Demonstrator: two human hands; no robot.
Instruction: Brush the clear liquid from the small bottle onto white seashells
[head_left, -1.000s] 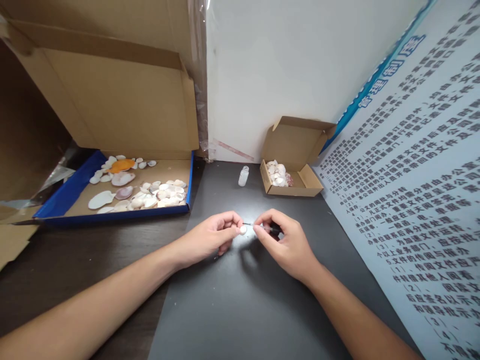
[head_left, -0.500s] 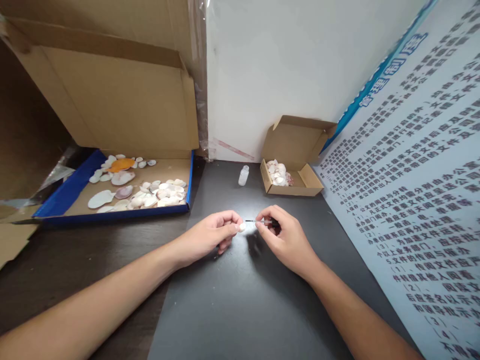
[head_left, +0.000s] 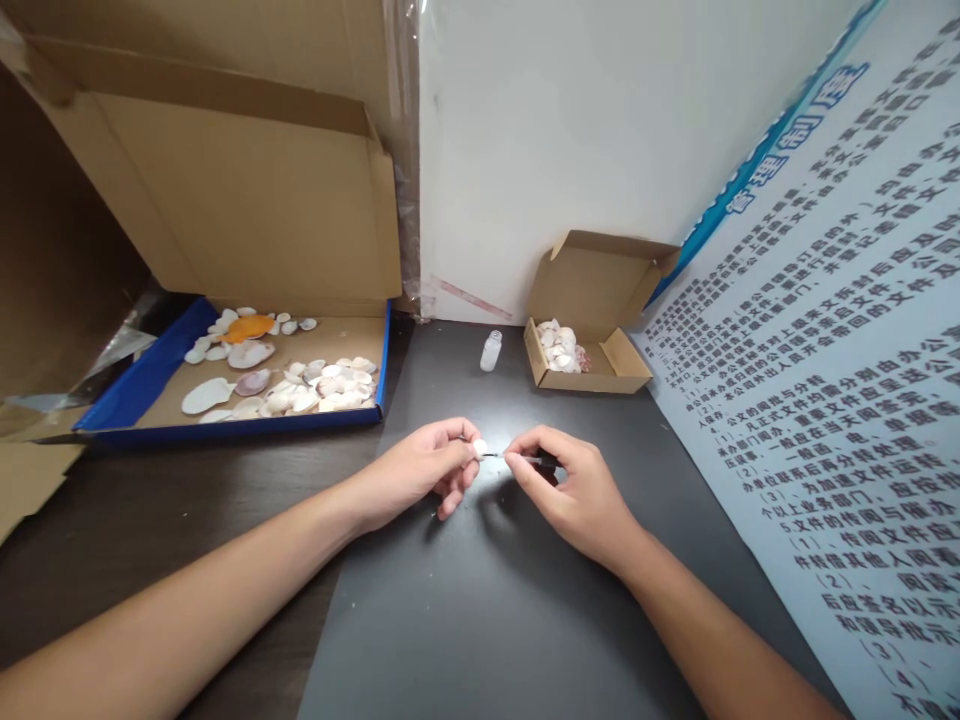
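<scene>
Working a thin brush-like tool (head_left: 549,462) at a small white shell (head_left: 481,448), mid-frame, above the dark surface (head_left: 480,620). Left hand (head_left: 427,468): thumb and fingertips pinched narrow on the shell. Right hand (head_left: 574,482): fingers closed on the tool's shaft, dark handle end under the palm, tip pointing left. Tip is at the shell; can't confirm contact.

Step in hand, my read: applying something to the shell with the tip. Next move calls for a steady left pinch and light, small right-hand strokes; shell could slip if pressed.

Count: 1 held shell, 1 tool, 1 small bottle (head_left: 491,351) at upper centre, looks uncapped. 2 open boxes: blue-sided box (head_left: 225,431) at left, small cardboard box (head_left: 600,382) right of upper centre. Blue one has 1 orange shell (head_left: 253,327), 1 purplish shell (head_left: 253,381); pale shells overlap in both, no reliable count.
</scene>
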